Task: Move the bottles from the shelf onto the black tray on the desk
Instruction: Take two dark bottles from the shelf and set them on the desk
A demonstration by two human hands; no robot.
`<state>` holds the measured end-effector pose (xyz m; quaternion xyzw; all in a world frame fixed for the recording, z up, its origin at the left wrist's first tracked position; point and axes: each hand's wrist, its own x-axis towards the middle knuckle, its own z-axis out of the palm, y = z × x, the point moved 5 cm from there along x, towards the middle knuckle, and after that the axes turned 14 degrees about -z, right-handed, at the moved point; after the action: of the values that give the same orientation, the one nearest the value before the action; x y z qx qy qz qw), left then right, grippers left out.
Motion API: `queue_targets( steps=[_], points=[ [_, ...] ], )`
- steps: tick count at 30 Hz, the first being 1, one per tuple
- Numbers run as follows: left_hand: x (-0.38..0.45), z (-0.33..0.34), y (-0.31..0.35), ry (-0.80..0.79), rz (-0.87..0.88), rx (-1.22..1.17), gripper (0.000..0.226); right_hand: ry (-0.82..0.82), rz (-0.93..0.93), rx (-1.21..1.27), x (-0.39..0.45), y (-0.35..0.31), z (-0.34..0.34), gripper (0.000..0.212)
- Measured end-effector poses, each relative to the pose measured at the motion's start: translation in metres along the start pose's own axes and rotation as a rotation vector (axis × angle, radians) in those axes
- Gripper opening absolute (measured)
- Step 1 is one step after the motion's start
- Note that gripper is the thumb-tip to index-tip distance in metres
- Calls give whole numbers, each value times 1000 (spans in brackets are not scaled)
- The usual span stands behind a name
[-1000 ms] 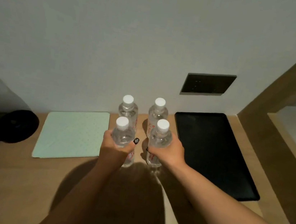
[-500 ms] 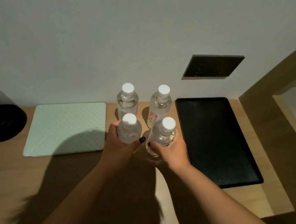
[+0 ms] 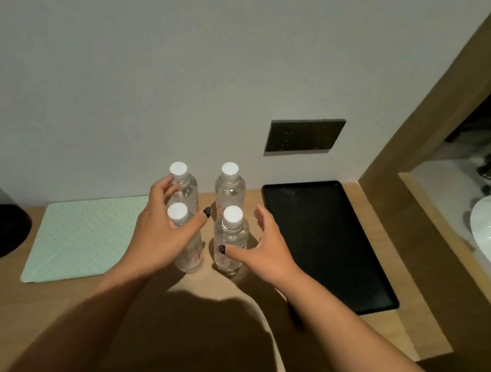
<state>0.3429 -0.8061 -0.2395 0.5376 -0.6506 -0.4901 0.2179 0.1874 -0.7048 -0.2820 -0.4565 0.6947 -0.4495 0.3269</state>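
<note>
Four clear bottles (image 3: 230,190) with white caps and unreadable red print stand upright on the desk (image 3: 34,308), left of the tray (image 3: 337,260). Both hands, left (image 3: 163,231) and right (image 3: 267,251), hover spread around the near pair, gripping nothing.

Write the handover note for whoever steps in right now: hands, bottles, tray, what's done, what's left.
Left hand: open, fingers spread around the front left bottle, gripping nothing.
Right hand: open beside the front right bottle, thumb at its side, no grip.
Back left bottle and back right bottle stand behind them. All four are upright on the desk, left of the black tray.
Done: no bottle is on the tray.
Left: move all four onto it.
</note>
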Motion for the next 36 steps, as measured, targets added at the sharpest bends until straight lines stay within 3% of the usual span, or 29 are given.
queue_targets(
  steps=[8,19,25,30,36],
  points=[
    [-52,59,78,53,202,257,69,111,-97,-227,-63,-10,-111,91],
    [-182,241,159,-263,387,365,61,227,-86,-553,-223,24,-285,89],
    [-279,356,186,-442,458,429,67,242,-44,-715,-340,46,-385,88],
    [-340,442,210,-478,611,475,66,311,37,-858,-420,67,-461,90],
    [-387,551,241,-633,780,542,67,389,144,-947,-497,92,-541,87]
  ],
)
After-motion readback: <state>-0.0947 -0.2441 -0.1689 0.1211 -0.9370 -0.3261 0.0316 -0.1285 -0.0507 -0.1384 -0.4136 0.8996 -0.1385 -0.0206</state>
